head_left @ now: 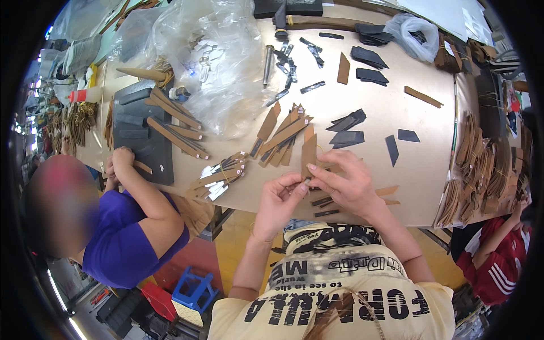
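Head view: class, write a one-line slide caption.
Both hands, left hand and right hand, pinch a tan leather strip above a worktable strewn with pieces.

Just beyond the fingers, a fan of brown leather strips (281,133) lies on the tan surface (430,187), and to their right sit dark grey wedge-shaped pieces (347,129). Left of the fingers lies a tied bundle of brown strips with white tags (220,177). Farther left, a dark board (139,127) carries more long brown strips. Well beyond the fingers, a crumpled clear plastic bag (218,59) covers part of the surface, with a metal punch (268,64) just beside it. At the far right edge, stacks of brown pieces (481,170) stand bunched. A co-worker in a purple shirt (127,238) sits at the left, above a blue stool (194,290).
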`<state>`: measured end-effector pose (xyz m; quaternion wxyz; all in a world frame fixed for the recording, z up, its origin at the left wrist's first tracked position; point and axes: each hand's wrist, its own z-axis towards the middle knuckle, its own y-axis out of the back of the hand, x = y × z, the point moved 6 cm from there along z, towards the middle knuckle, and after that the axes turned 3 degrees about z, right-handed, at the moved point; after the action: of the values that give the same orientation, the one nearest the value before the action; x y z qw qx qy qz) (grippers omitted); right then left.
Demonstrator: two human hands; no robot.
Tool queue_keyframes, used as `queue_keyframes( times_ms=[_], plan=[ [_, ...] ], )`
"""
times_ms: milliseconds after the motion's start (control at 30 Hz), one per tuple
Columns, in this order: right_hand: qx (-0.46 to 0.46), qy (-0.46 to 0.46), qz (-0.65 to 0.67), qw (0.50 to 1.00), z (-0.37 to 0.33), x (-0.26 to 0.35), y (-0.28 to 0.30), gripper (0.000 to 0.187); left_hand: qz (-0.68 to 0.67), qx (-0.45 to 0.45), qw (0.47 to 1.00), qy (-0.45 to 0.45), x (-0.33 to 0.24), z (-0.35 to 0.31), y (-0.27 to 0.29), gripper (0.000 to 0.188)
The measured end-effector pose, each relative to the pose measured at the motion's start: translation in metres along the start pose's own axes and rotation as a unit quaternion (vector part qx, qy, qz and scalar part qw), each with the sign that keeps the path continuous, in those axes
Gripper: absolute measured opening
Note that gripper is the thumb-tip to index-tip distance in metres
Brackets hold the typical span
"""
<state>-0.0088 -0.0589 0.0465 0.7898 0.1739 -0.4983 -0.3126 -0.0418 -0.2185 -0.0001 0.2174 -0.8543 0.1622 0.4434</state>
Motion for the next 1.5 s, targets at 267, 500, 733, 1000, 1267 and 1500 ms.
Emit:
queue_keyframes(
  times_ms=[267, 500, 733, 1000, 1267, 1500],
  plan=[
    [0.050, 0.032, -0.089, 0.994, -0.014, 0.013, 0.008, 0.026, 0.180, 0.045, 0.979, -0.086, -0.022, -0.008, -0.016, 0.015],
    [-0.045, -0.109, -0.100, 0.988, -0.026, -0.012, 0.021, 0.008, 0.191, 0.063, 0.977, -0.070, -0.017, -0.019, -0.026, 0.017],
    [-0.216, -0.465, 0.085, 0.854, -0.042, -0.082, 0.041, 0.016, 0.238, 0.177, 0.955, -0.026, -0.014, -0.042, -0.005, 0.015],
    [-0.153, -0.278, -0.056, 0.947, 0.004, -0.080, 0.023, 0.015, 0.311, 0.216, 0.922, -0.076, -0.005, -0.025, -0.027, 0.020],
    [-0.206, -0.401, 0.083, 0.889, -0.029, -0.087, 0.027, 0.019, 0.334, 0.242, 0.907, -0.084, -0.002, -0.017, -0.039, 0.023],
    [-0.167, -0.270, -0.285, 0.904, -0.032, -0.064, 0.030, 0.020, 0.431, 0.084, 0.884, -0.160, -0.002, -0.011, -0.027, 0.024]
  ],
)
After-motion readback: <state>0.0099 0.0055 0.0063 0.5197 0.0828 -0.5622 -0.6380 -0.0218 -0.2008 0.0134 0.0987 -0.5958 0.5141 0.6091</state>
